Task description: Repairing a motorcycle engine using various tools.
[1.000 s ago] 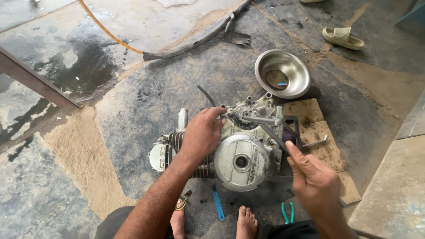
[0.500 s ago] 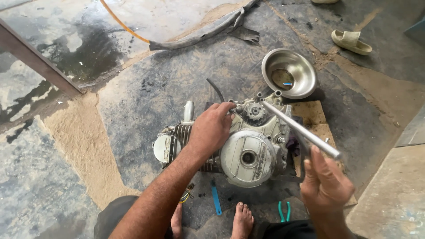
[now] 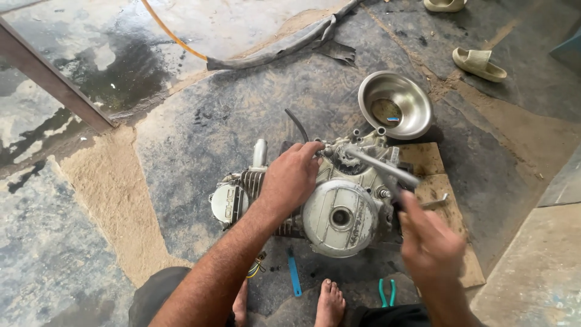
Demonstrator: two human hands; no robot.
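Engine (image 3: 339,212) sits on the floor, partly on a board (image 3: 448,188). L hand (image 3: 290,178) presses flat on its top, fingers spread, gripping nothing. R hand (image 3: 433,245) is closed round a wrench (image 3: 381,166) handle, head on the engine top. Steel bowl (image 3: 396,103) just behind.

We press our left hand (image 3: 290,178) flat on top of the grey engine (image 3: 327,203), which sits on the stained floor (image 3: 200,127). Our right hand (image 3: 433,242) grips a long metal wrench (image 3: 381,166) (slightly blurred) that reaches the engine's upper end. A steel bowl (image 3: 396,103) stands just behind.
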